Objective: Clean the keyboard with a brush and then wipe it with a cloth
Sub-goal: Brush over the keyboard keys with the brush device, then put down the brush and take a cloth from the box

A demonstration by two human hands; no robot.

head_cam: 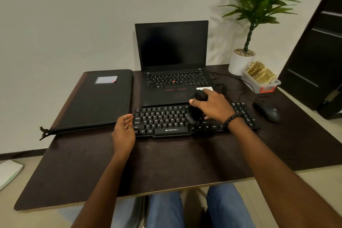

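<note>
The keyboard (185, 122) lies in the middle of the frame on the dark surface (166, 163), just in front of the open laptop (174, 65). The right hand (212, 106) grips a dark object (196, 111), probably the cloth or brush, and holds it over the keys right of center. The left hand (124, 133) rests at the keyboard's left edge, fingers loosely bent, holding nothing.

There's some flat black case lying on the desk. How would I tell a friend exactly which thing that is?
Start at the open laptop at the back of the dark desk. Directly left of it lies the flat black zippered sleeve, reaching toward the front. Unlike the keyboard beside it, it has no keys, just a pale label near its far edge.
</note>
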